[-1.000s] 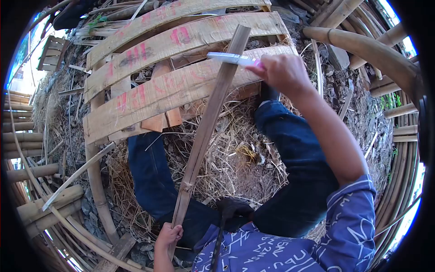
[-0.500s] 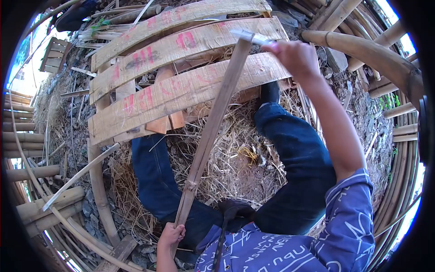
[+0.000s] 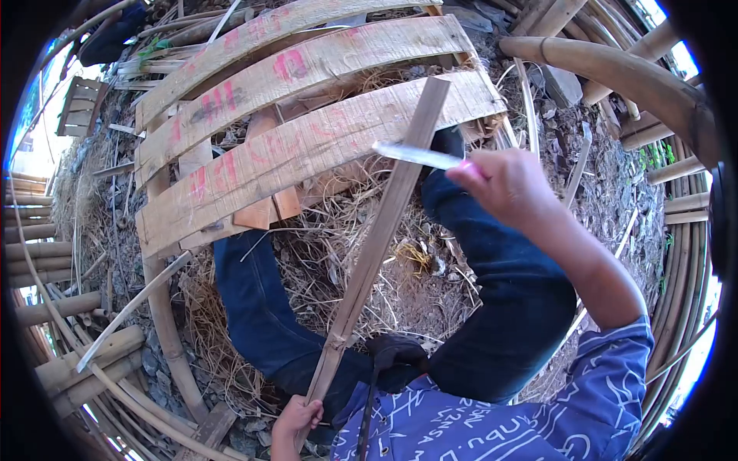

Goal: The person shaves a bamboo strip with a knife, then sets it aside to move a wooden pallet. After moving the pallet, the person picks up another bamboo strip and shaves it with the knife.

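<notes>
A long bamboo strip (image 3: pixel 369 257) slants up from my lap, its far end overlapping the nearest board of a slatted wooden pallet (image 3: pixel 254 165). My left hand (image 3: pixel 298 417) is closed around its lower end, below a node. In my right hand (image 3: pixel 503 183) is a knife (image 3: pixel 419 156) with a pink handle, gripped in closed fingers. The blade lies across the strip a little below its far end, pointing left. Red marks show on the pallet boards.
Straw and wood shavings (image 3: pixel 330 246) cover the ground between my legs. A thick bamboo pole (image 3: pixel 607 73) curves in at upper right. A thin pale strip (image 3: pixel 134 307) leans at left, near stacked bamboo poles (image 3: pixel 92 357).
My right hand has brought the knife down the strip from its far tip, toward me. My left hand keeps its hold. The whole view has shifted slightly.
</notes>
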A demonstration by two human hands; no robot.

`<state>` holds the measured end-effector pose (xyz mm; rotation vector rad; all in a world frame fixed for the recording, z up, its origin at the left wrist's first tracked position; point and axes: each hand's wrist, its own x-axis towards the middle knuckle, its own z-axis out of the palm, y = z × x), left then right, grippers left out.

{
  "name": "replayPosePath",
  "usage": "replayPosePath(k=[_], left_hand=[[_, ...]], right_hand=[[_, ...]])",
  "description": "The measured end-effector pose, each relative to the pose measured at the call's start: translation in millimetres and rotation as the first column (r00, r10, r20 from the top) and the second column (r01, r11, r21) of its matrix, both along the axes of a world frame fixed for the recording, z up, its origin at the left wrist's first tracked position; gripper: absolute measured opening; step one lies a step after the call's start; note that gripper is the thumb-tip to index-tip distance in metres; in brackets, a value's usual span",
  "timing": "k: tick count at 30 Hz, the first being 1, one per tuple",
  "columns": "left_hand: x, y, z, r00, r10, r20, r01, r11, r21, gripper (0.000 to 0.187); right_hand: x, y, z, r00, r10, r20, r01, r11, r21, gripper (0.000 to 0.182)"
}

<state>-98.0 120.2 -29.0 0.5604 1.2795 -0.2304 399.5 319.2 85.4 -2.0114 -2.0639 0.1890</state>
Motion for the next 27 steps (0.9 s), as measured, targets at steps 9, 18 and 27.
replayPosePath(k=[9,18,27], left_hand=[[-2,-10,-8,1.000,-0.007,-0.007,0.007,0.999,-0.035,0.037],[-3,-8,-17,0.992,0.026,0.127,-0.020,0.999,-0.050,0.039],[-3,-4,-16,0.995,-0.030,0.093,0.034,0.999,-0.037,0.037]], right_hand=[[45,30,-48,0.982,-0.130,0.139,0.104,0.979,0.177,0.053],[42,19,-43,0.950,-0.206,0.235,0.179,0.975,0.130,0.048],[55,22,-40,0.971,-0.190,0.143,0.172,0.977,0.125,0.055]])
